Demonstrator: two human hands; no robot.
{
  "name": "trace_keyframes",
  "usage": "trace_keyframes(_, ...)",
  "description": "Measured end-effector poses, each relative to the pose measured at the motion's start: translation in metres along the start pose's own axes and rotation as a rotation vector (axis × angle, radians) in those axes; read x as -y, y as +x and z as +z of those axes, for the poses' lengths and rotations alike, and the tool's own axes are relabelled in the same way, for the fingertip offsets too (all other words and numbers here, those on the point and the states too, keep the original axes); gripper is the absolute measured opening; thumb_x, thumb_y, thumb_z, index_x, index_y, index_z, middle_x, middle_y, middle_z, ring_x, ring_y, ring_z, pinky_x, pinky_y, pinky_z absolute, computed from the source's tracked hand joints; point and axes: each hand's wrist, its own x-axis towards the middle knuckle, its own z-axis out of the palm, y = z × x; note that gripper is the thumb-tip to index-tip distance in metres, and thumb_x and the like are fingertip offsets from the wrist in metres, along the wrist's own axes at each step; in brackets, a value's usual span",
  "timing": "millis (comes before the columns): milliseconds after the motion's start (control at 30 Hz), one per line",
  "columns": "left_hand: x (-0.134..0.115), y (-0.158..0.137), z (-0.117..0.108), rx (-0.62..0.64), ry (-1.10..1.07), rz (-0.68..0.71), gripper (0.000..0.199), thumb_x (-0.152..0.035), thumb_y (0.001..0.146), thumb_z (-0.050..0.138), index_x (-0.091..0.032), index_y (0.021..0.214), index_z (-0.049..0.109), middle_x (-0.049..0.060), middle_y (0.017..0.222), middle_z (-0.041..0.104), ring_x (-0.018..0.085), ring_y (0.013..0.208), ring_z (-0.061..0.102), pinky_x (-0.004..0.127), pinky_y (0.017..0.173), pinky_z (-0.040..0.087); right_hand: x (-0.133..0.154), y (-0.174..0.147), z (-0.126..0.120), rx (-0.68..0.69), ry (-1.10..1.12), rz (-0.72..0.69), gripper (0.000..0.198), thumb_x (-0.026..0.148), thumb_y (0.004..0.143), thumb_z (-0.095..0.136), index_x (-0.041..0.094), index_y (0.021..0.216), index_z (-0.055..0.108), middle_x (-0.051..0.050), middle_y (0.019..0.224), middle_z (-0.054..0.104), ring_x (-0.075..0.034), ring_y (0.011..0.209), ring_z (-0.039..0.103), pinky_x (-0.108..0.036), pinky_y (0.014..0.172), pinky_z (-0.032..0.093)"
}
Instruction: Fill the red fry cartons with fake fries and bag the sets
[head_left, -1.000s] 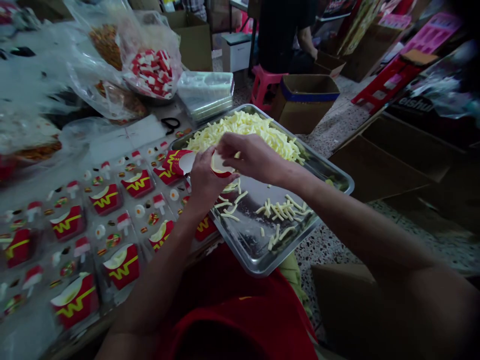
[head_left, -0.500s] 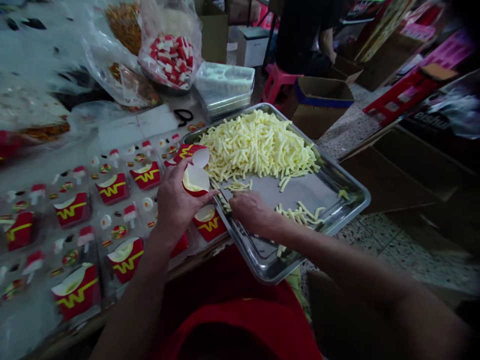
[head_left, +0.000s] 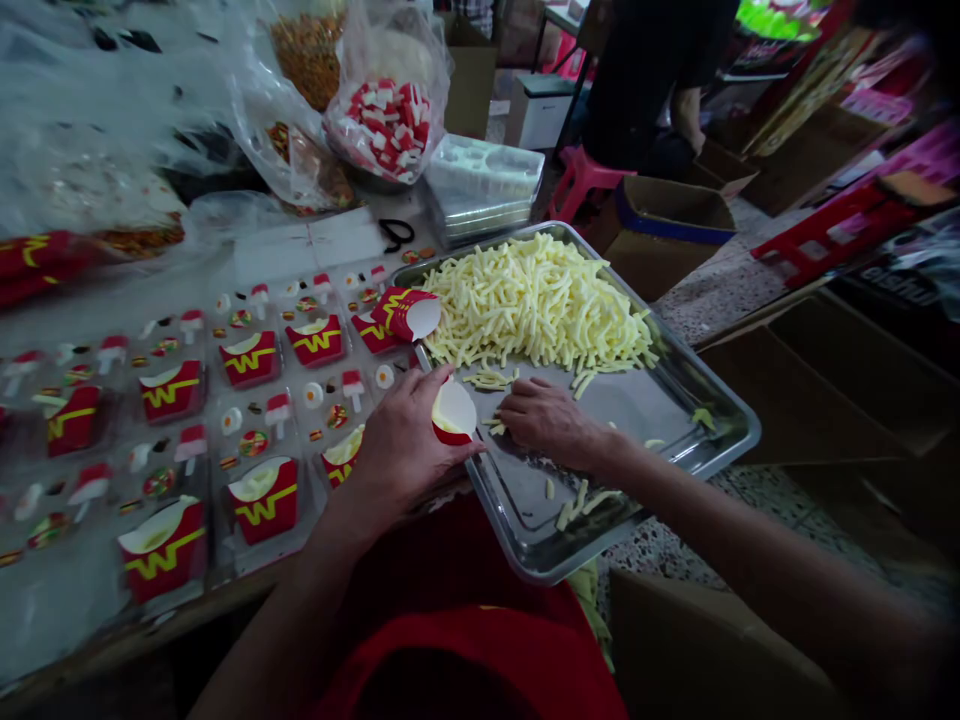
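My left hand (head_left: 397, 440) is closed round a small red-and-white fries carton (head_left: 455, 410), its mouth tipped toward the tray and some pale yellow showing inside. The metal tray (head_left: 739, 440) bears a large heap of pale yellow fry-shaped sticks (head_left: 532, 300). Low on the tray floor, my right hand (head_left: 551, 420) has its fingers curled down, with a few sticks poking out at the fingertips; its palm side is hidden. A second carton (head_left: 409, 312), its white opening toward the heap, rests at the tray's left edge.
Rows of clear plastic packs with red cartons (head_left: 262, 500) and small toy foods cover the table at left. Behind them are black scissors (head_left: 396, 235), stacked clear trays (head_left: 484, 185) and a bag of red-and-white pieces (head_left: 388, 125). Cardboard boxes (head_left: 664, 230) and a seated person are beyond.
My right hand has swept along the tray floor, and the loose sticks near its wrist have thinned out. The left hand with its carton is now nearer the tray's edge. The view has shifted.
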Motion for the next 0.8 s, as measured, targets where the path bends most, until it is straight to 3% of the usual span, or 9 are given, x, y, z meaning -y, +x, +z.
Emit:
trace_keyframes(100,0.001,-0.006,0.002,0.001,0.014,-0.008,0.091,-0.053,0.06,0.089,-0.024,0.138,0.052,0.01,0.123,0.063,0.03,0.112,0.062,0.041,0.098,0.051,0.008,0.006,0.003,-0.171,0.294,0.256,0.007,0.019,0.082,0.067,0.018,0.076,0.068,-0.007,0.078,0.069,-0.021,0.082,0.057,-0.033,0.076,0.041)
trace_keyframes(200,-0.001,-0.011,0.006,-0.024,0.037,-0.035,0.093,-0.054,0.059,0.09,-0.023,0.139,0.051,0.01,0.124,0.062,0.031,0.114,0.062,0.043,0.099,0.051,0.017,0.022,-0.007,-0.491,0.903,0.569,0.014,0.031,0.077,0.073,0.018,0.076,0.068,-0.001,0.07,0.066,-0.016,0.065,0.056,-0.028,0.062,0.042)
trace_keyframes(300,-0.01,-0.011,0.015,-0.127,0.031,-0.088,0.095,-0.053,0.058,0.09,-0.022,0.138,0.051,0.011,0.125,0.062,0.032,0.116,0.061,0.044,0.1,0.051,0.033,0.043,-0.017,-0.68,1.326,0.563,0.025,0.041,0.076,0.075,0.018,0.078,0.067,0.0,0.072,0.067,-0.014,0.063,0.058,-0.026,0.06,0.045)
trace_keyframes(367,-0.016,-0.01,0.023,-0.239,0.015,-0.133,0.091,-0.049,0.059,0.09,-0.019,0.136,0.052,0.012,0.123,0.063,0.032,0.115,0.061,0.044,0.098,0.051,0.045,0.054,-0.018,-0.709,1.255,0.508,0.02,0.037,0.078,0.074,0.018,0.078,0.068,0.0,0.073,0.067,-0.014,0.064,0.058,-0.026,0.062,0.045)
trace_keyframes(433,-0.019,-0.01,0.031,-0.339,0.015,-0.174,0.084,-0.04,0.063,0.088,-0.017,0.135,0.052,0.013,0.121,0.063,0.032,0.113,0.062,0.044,0.098,0.051,0.054,0.058,-0.017,-0.677,0.94,0.453,0.009,0.026,0.079,0.073,0.018,0.079,0.071,-0.002,0.075,0.068,-0.015,0.069,0.059,-0.027,0.066,0.044)
trace_keyframes(567,-0.016,-0.014,0.037,-0.417,0.04,-0.239,0.066,-0.023,0.076,0.071,-0.016,0.138,0.049,0.015,0.123,0.063,0.032,0.114,0.061,0.044,0.099,0.05,0.063,0.062,-0.023,-0.379,0.396,0.239,0.014,0.014,0.087,0.064,0.017,0.077,0.073,-0.006,0.082,0.069,-0.016,0.076,0.059,-0.029,0.073,0.041)
trace_keyframes(633,-0.01,-0.018,0.033,-0.454,0.053,-0.276,0.063,-0.02,0.08,0.064,-0.014,0.14,0.046,0.016,0.124,0.062,0.032,0.117,0.059,0.046,0.1,0.049,0.068,0.069,-0.029,-0.281,0.327,0.093,0.022,0.012,0.092,0.056,0.017,0.079,0.073,-0.007,0.086,0.069,-0.016,0.079,0.06,-0.029,0.075,0.041)
trace_keyframes(700,-0.002,-0.025,0.025,-0.488,0.072,-0.296,0.065,-0.017,0.079,0.063,-0.015,0.141,0.045,0.017,0.126,0.061,0.032,0.119,0.057,0.046,0.101,0.049,0.075,0.082,-0.034,-0.307,0.345,-0.009,0.024,0.008,0.09,0.054,0.018,0.083,0.075,-0.007,0.088,0.07,-0.017,0.085,0.061,-0.029,0.081,0.042)
trace_keyframes(800,0.016,-0.038,0.005,-0.521,0.09,-0.298,0.067,-0.015,0.075,0.066,-0.018,0.139,0.047,0.015,0.125,0.061,0.032,0.118,0.057,0.046,0.102,0.048,0.092,0.113,-0.037,-0.351,0.538,-0.028,0.023,0.003,0.078,0.06,0.02,0.078,0.076,-0.002,0.082,0.072,-0.017,0.083,0.062,-0.027,0.079,0.044)
